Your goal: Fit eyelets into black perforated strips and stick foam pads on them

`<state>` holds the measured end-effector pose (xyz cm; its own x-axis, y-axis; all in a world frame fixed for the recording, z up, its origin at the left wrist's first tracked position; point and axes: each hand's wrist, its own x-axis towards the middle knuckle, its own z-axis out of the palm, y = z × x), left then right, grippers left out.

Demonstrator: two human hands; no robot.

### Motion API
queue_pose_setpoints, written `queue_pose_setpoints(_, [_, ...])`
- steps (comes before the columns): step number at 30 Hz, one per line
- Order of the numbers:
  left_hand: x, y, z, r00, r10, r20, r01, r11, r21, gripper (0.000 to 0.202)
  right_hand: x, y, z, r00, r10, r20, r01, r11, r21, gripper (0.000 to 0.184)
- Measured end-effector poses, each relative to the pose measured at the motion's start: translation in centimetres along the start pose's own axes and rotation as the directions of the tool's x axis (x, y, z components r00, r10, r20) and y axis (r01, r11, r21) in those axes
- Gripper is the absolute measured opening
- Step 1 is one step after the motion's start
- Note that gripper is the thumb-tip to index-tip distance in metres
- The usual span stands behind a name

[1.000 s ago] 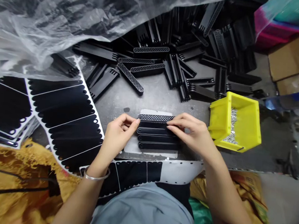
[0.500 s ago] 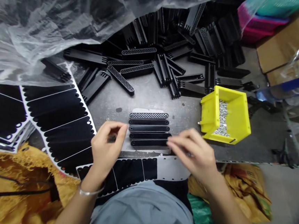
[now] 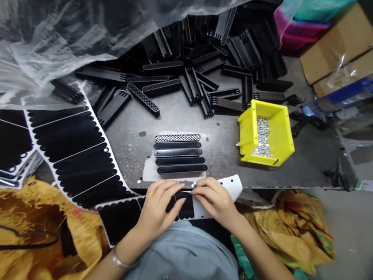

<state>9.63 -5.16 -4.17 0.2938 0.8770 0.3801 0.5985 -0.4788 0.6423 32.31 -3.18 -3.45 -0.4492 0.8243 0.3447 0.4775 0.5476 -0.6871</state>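
My left hand (image 3: 159, 205) lies with its fingers flat on a white backing sheet (image 3: 228, 189) of black adhesive strips at the table's near edge. My right hand (image 3: 212, 199) is bent over the same sheet, its fingertips pinching at the edge of a black strip (image 3: 185, 207). Just beyond the hands, a row of black oblong plastic pieces (image 3: 178, 160) lies side by side on a white sheet, the farthest one with a mesh face (image 3: 176, 138).
A yellow bin (image 3: 248, 136) of small silver screws stands to the right. A heap of black plastic parts (image 3: 209, 68) fills the far table under clear plastic film (image 3: 53, 23). Sheets of black strips (image 3: 71, 147) lie left. Cardboard boxes (image 3: 338, 44) sit far right.
Both hands left the row of black pieces and drew back toward me onto the sticker sheet at the table edge. The camera view shifted, so the table contents appear further left.
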Motion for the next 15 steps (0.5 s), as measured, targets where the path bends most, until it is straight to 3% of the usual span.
queue_pose_setpoints(2, [0.2,0.6,-0.5,0.997,-0.015,0.080,0.014,1.000,0.014,0.025,0.4,-0.7,-0.9,0.997,0.079,0.026,-0.082,0.985,0.150,0.014])
queue_pose_setpoints(4, [0.7,1.3,-0.9,0.992,-0.023,0.123,0.026,0.999,-0.022,0.014,0.6,-1.2,-1.5,0.994,0.101,0.045,-0.108,0.975,0.192,0.015])
queue_pose_setpoints(9, [2.3,2.1,-1.4,0.972,-0.190,0.139,0.210,0.966,-0.148,0.019,0.0,-1.9,-0.9,1.000,-0.014,0.010,0.014,1.000,0.024,0.034])
queue_pose_setpoints(11, [2.4,1.9,-1.2,0.970,-0.199,0.143,0.220,0.964,-0.153,0.021,-0.4,-2.1,-1.0,1.000,-0.012,-0.026,0.014,0.998,0.054,0.034])
queue_pose_setpoints(13, [2.1,1.7,-0.7,0.983,-0.162,0.080,0.170,0.981,-0.093,0.018,-0.8,-2.5,-2.0,0.997,0.055,0.050,-0.064,0.976,0.208,0.019])
queue_pose_setpoints(15, [1.4,1.4,0.0,0.996,-0.082,-0.028,0.082,0.997,0.005,0.014,-0.7,-2.8,-4.0,0.970,0.148,0.192,-0.220,0.871,0.439,0.006])
